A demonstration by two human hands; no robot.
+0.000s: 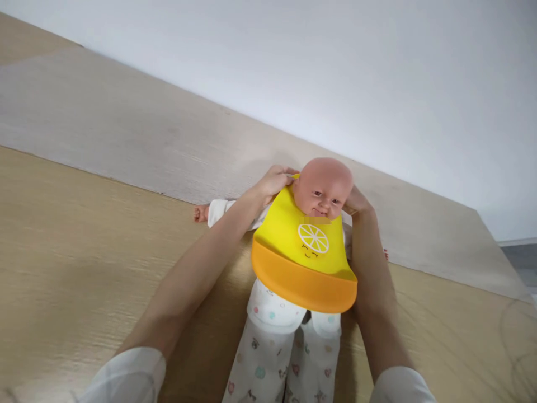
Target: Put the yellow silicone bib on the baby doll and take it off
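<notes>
A baby doll in white patterned clothes sits on a wooden table, leaning against the pale wood backboard. It wears a yellow silicone bib with an orange catch pocket and a lemon print. My left hand pinches the bib's neck strap beside the doll's head, fingers closed. My right hand reaches behind the other side of the doll's neck; its fingers are hidden by the head.
The wooden table spreads wide to the left and right of the doll. A white wall rises behind the backboard. Thin dark cables lie at the far right edge.
</notes>
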